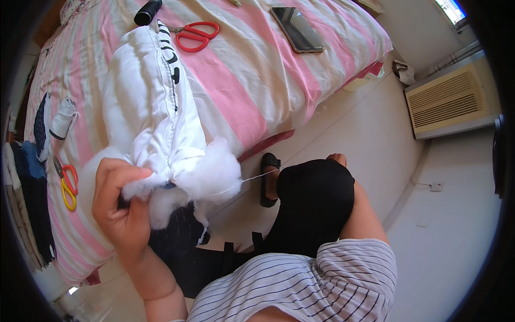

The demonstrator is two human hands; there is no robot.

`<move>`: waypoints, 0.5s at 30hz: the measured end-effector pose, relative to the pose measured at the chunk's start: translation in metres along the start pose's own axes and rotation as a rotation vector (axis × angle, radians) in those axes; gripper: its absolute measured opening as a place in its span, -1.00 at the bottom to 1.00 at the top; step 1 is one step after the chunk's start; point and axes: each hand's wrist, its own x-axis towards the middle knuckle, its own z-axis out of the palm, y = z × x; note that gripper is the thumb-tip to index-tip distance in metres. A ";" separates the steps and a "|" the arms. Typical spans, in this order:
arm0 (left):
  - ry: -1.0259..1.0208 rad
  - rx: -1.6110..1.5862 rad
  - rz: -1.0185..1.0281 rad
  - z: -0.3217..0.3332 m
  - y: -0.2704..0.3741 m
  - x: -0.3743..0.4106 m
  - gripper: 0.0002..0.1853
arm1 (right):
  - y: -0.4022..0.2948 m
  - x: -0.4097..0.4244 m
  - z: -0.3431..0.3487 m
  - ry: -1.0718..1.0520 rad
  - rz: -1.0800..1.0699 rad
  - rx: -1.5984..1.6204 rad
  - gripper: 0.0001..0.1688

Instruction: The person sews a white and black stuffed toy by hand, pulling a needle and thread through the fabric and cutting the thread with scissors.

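Observation:
My left hand (120,201) pinches the near end of a white fabric piece (141,88), thumb and fingers closed on its edge and on fluffy white stuffing (211,171). The piece lies lengthwise on the bed, with a stitched seam and black markings along its right side. Stuffing bulges out around the gripped end. From it a white thread (259,175) stretches rightward to my knee, where I lose sight of it. Only a little of my right hand (338,159) shows past the black-clothed knee (316,197); its fingers and anything in them are hidden.
The bed has a striped cover (225,92). On it lie red-handled scissors (197,36), a smartphone (297,30), a black cylinder (147,12), a white thread spool (63,118) and red-and-yellow-handled scissors (68,185). Folded clothes (30,193) rest at the left edge. A vented unit (446,100) stands by the wall.

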 end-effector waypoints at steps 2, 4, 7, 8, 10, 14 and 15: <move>-0.001 0.001 0.022 0.000 -0.002 0.002 -0.89 | 0.009 -0.027 0.003 -0.048 0.022 0.003 -0.71; -0.013 -0.022 0.042 0.000 -0.002 0.002 -0.90 | 0.023 -0.055 0.009 -0.060 0.069 0.067 -0.71; -0.016 -0.039 0.032 0.000 -0.003 0.002 -0.90 | 0.057 -0.082 0.023 -0.063 0.190 0.187 -0.71; -0.022 -0.067 0.043 0.000 -0.003 0.003 -0.90 | 0.071 -0.086 0.027 -0.058 0.244 0.224 -0.72; -0.007 -0.140 0.045 0.004 -0.004 0.003 -0.89 | 0.094 -0.089 0.034 -0.045 0.353 0.283 -0.71; 0.008 -0.130 0.011 0.002 -0.003 0.001 -0.81 | 0.130 -0.100 -0.020 0.224 0.511 0.482 -0.66; 0.008 -0.109 -0.010 0.001 -0.002 0.001 -0.80 | 0.140 -0.108 -0.052 0.285 0.493 0.487 -0.65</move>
